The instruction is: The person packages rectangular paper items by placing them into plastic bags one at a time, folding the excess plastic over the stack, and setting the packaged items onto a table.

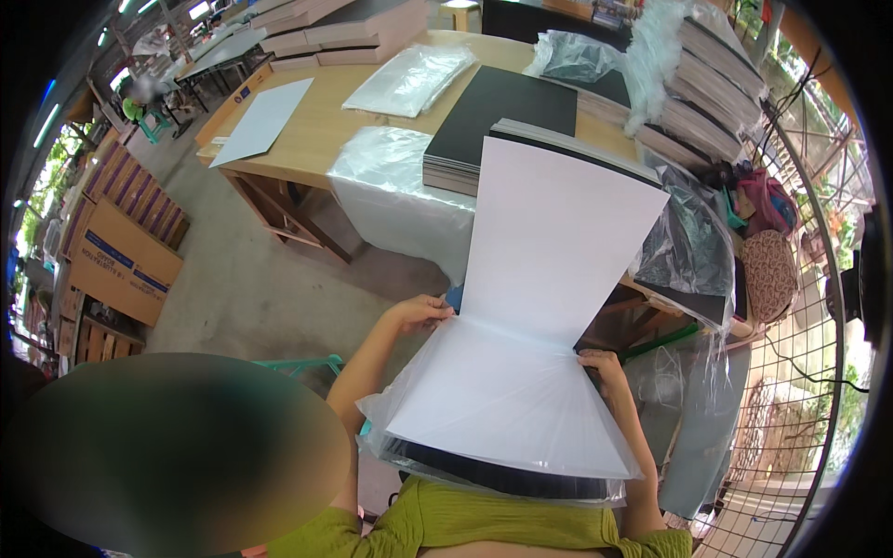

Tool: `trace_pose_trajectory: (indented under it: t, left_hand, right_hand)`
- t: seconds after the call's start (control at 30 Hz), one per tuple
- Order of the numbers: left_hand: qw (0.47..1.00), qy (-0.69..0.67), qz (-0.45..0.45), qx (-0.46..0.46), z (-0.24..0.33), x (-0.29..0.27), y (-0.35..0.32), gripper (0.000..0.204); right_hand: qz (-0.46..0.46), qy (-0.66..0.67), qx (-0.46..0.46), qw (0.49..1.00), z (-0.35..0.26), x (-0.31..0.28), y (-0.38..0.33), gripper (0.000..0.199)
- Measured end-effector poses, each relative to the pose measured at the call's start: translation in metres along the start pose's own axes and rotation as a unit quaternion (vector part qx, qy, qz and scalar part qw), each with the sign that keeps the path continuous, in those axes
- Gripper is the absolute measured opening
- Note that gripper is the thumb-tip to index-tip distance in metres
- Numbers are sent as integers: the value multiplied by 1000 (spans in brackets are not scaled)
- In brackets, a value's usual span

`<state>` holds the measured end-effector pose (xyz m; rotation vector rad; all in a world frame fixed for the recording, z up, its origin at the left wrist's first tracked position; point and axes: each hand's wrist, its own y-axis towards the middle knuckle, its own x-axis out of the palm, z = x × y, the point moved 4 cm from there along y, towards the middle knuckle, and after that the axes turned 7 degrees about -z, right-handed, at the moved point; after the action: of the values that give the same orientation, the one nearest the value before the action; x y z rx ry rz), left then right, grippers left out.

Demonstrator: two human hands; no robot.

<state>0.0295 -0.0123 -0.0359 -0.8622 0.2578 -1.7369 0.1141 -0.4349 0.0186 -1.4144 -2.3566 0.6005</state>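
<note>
In front of me a large white board (563, 219) stands partly inside a clear plastic bag (502, 395). Its upper part sticks out of the bag's mouth and leans toward the table. My left hand (423, 312) is closed on the left edge of the bag's mouth. On the other side, my right hand (605, 369) pinches the bag's right edge beside the board. The bag's lower end rests near my body, with a dark band (502, 472) showing through the plastic. Behind the board lies a stack of black-topped boards (502, 102).
The wooden table (326, 130) carries a pale sheet (265, 119), folded plastic bags (411, 79) and board stacks (339, 33). Wrapped stacks (698, 84) rise at the right, near a wire mesh (781, 409). A blurred dark shape (186, 456) fills the lower left. Cardboard boxes (126, 260) stand at left.
</note>
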Motion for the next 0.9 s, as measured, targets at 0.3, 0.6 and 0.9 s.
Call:
trace_pose_trajectory:
  t: [0.3,0.6,0.9]
  left_hand:
    - [989,115,93,6,25,13,27,36]
    - [944,292,132,81,21,47,-8,30]
    - [981,137,131,46,17,37,-1,21]
  right_hand:
    - [104,-115,-29,987,54,-44,37,17]
    - [103,-171,-59,978,19,0,15,18]
    - [38,68,-77,994,15,3,8,8]
